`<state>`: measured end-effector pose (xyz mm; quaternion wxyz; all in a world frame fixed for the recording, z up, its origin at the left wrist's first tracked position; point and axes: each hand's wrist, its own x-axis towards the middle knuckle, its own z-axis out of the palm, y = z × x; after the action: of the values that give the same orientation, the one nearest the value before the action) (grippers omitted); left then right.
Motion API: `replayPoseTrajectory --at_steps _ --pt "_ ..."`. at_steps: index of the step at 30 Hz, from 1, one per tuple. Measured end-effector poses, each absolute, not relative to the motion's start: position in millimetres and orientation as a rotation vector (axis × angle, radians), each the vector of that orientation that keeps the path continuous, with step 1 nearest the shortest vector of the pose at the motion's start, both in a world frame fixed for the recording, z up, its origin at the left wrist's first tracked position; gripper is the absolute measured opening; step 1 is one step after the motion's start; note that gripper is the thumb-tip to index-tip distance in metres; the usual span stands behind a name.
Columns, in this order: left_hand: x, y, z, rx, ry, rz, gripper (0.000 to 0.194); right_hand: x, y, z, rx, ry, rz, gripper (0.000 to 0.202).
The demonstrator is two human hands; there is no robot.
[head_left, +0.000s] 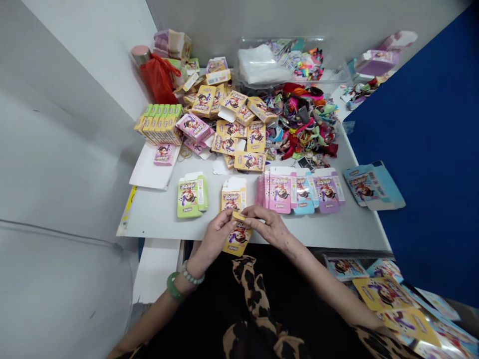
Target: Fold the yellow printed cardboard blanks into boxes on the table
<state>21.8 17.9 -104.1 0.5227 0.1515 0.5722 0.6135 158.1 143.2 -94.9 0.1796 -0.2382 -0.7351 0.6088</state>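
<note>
Both hands grip a small yellow cardboard box (238, 240) with a cartoon print at the table's front edge. The fingers of my left hand (217, 233) close on its upper left side. My right hand (267, 227) pinches the top flap from the other side. Just behind it lies a stack of flat yellow cartons (232, 195). A stack of flat green cartons (189, 197) is on the left. To the right, pink cartons (281, 189), blue cartons (305, 192) and purple cartons (327, 192) lie in a row.
Finished-looking yellow boxes (204, 102) heap at the back beside a pile of colourful hair ties (303, 124). A clear plastic tray (333, 75) stands behind them. Packed boxes (159, 124) and a red plastic bag (159, 80) are at left. A blue partition (422, 129) borders the right.
</note>
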Motion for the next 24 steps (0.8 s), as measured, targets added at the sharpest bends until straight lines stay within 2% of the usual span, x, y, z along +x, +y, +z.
replayPoseTrajectory --at_steps 4,7,16,24 --pt "24.8 17.3 -108.8 0.440 1.398 1.439 0.044 152.8 144.4 -89.1 -0.661 -2.152 1.701 0.018" --pt "26.4 16.4 -109.7 0.453 1.398 1.438 0.047 151.3 142.2 -89.5 -0.584 -2.181 1.656 0.021" --pt "32.2 15.7 -109.5 0.435 1.369 1.467 0.052 149.8 141.5 -92.1 -0.881 -2.214 1.649 0.022" --pt "30.5 11.7 -120.1 0.433 1.425 1.517 0.054 156.6 141.5 -72.5 -0.726 -2.391 1.690 0.033"
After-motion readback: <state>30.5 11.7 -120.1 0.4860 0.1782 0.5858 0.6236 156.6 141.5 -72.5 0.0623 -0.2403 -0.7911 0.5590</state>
